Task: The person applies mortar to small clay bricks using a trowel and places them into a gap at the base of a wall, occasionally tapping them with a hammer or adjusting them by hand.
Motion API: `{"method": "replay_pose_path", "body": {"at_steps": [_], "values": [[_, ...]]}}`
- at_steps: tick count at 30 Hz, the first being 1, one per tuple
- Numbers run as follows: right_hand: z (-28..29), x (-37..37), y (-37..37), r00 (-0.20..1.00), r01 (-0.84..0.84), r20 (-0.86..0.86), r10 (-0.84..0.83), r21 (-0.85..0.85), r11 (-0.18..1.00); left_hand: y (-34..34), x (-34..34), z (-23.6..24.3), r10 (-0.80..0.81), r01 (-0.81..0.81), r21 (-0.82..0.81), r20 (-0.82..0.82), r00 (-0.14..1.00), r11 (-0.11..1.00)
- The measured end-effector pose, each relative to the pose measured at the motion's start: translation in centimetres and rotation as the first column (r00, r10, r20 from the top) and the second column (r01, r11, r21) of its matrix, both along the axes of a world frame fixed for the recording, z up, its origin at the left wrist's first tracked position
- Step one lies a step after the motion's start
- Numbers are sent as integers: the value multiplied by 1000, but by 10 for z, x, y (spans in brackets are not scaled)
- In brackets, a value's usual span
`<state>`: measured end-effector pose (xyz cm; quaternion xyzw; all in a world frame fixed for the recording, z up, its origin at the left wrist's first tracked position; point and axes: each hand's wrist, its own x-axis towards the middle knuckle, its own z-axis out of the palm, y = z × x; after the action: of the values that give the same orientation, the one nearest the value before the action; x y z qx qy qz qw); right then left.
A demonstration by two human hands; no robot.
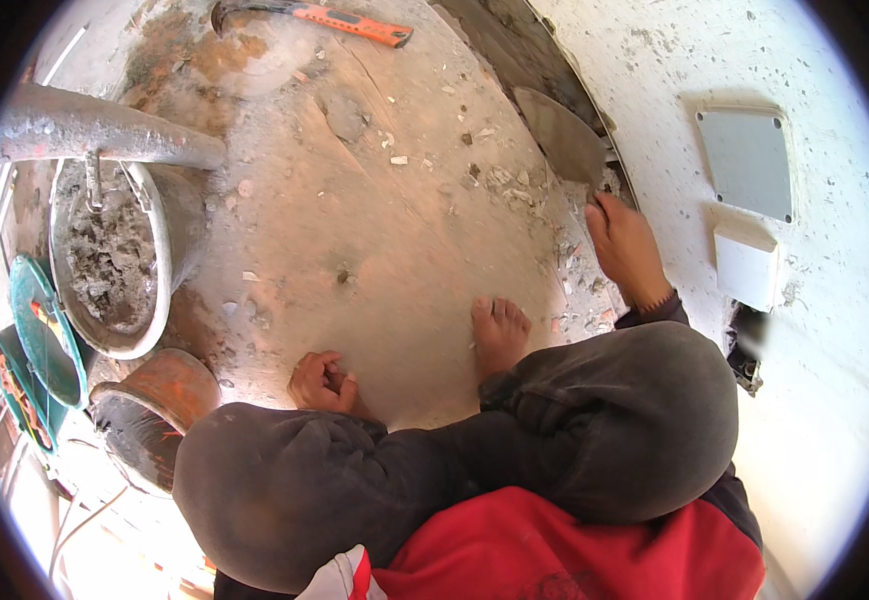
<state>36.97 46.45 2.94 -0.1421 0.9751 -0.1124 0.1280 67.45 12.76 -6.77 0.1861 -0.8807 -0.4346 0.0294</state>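
Observation:
My right hand grips a trowel by its end at the base of the white wall. The trowel's flat, dull blade lies along a strip of wet-looking grey mortar, with rubble just beside it. My left hand is loosely curled low by my left knee, with nothing visible in it. My bare foot rests on the dusty floor.
At left are a bucket of lumpy grey material, a thick pipe over it, a smaller stained bucket and teal containers. An orange-handled tool lies ahead. Two fittings and a dark opening are in the wall.

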Motion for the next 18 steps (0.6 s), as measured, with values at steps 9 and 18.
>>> {"method": "replay_pose_path", "body": {"at_steps": [9,18], "values": [[-5,6,29,997,-12,79,-5,209,978,-2,2,0,5,-6,40,27,1000,999],[7,47,53,984,146,62,-168,260,954,-2,5,-4,-14,14,13,17,1000,1000]]}}
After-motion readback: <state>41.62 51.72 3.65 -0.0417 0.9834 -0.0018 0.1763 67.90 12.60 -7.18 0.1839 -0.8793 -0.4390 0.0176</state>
